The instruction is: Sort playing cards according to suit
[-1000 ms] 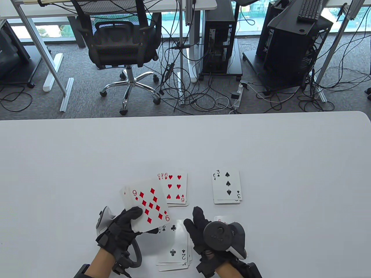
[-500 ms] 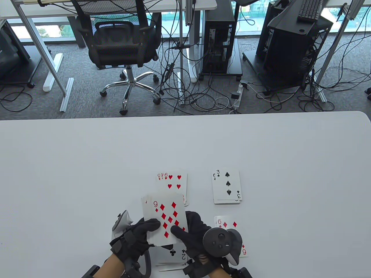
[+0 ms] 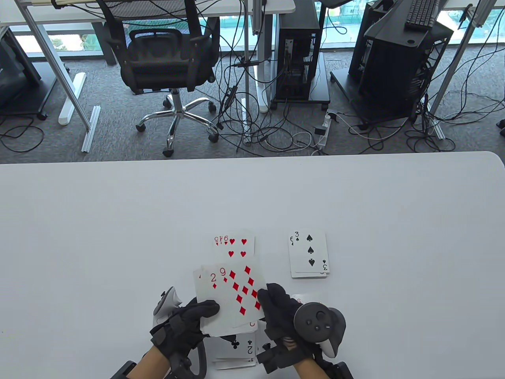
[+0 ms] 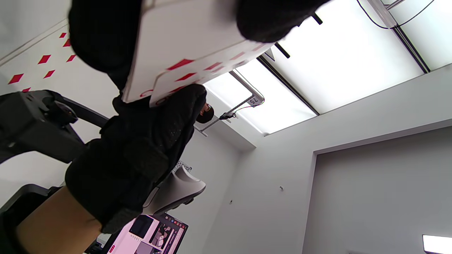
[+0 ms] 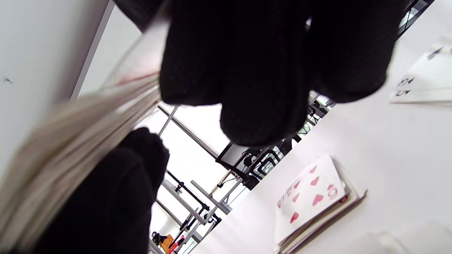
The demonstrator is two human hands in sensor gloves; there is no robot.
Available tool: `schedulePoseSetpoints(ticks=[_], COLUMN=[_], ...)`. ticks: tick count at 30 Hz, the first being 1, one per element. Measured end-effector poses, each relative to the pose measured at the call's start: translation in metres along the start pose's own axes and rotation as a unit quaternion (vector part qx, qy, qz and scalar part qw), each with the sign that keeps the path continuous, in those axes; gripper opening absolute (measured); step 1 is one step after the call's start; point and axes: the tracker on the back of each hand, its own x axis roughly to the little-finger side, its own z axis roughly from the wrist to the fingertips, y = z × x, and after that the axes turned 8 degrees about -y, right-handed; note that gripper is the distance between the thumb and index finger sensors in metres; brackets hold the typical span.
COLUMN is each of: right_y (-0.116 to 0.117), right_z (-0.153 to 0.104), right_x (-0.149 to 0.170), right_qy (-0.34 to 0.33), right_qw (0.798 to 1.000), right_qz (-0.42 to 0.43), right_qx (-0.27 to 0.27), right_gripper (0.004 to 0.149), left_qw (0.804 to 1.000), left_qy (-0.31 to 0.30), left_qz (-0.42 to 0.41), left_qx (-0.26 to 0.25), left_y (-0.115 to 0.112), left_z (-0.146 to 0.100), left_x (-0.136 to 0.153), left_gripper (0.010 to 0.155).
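My left hand [image 3: 185, 321] holds a stack of face-up cards [image 3: 213, 312] above the table, thumb on top. My right hand [image 3: 276, 306] pinches the top card, a nine of diamonds [image 3: 242, 294], slid to the right so a two of diamonds [image 3: 209, 282] shows beneath. On the table lie a hearts pile [image 3: 234, 246], a spades pile [image 3: 309, 254] topped by a three, a clubs pile [image 3: 236, 349] topped by a two, and a diamonds pile [image 3: 305, 297] mostly hidden behind my right hand. The right wrist view shows the hearts pile [image 5: 312, 201] and the stack's edges [image 5: 70, 155].
The white table [image 3: 118, 221] stretches wide to the left, right and back of the piles. Beyond its far edge are an office chair [image 3: 165, 63], floor cables [image 3: 284, 134] and computer towers [image 3: 300, 51].
My left hand brought the stack from the left to over the clubs pile. My right hand reached up, took the nine of diamonds and slid it right, uncovering the two of diamonds.
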Motion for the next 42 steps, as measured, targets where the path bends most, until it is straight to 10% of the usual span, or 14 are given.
schedulePoseSetpoints(ticks=[11, 16, 20, 36, 38, 42], right_y=[-0.078, -0.065, -0.046, -0.02, -0.025, -0.026], right_z=[-0.02, -0.032, -0.033, -0.023, -0.013, -0.001], right_x=[0.058, 0.077, 0.083, 0.069, 0.058, 0.027], right_qy=[0.152, 0.202, 0.206, 0.157, 0.164, 0.077], right_qw=[0.978, 0.949, 0.888, 0.769, 0.791, 0.896], right_qz=[-0.12, -0.191, -0.323, -0.511, -0.49, -0.383], right_qx=[-0.073, -0.146, -0.255, -0.351, -0.329, -0.212], right_gripper=[0.043, 0.046, 0.051, 0.061, 0.064, 0.063], left_qw=[0.999, 0.999, 0.999, 0.999, 0.999, 0.999], left_qy=[-0.011, -0.006, -0.008, -0.005, -0.004, -0.001], left_qz=[0.004, 0.002, 0.004, 0.002, 0.002, 0.002], left_qx=[-0.032, -0.034, -0.035, -0.036, -0.036, -0.037], left_y=[0.01, 0.009, 0.009, 0.009, 0.009, 0.008], left_z=[-0.004, -0.004, -0.004, -0.004, -0.004, -0.004], left_x=[-0.008, -0.007, -0.008, -0.008, -0.007, -0.008], left_gripper=[0.055, 0.055, 0.055, 0.055, 0.055, 0.055])
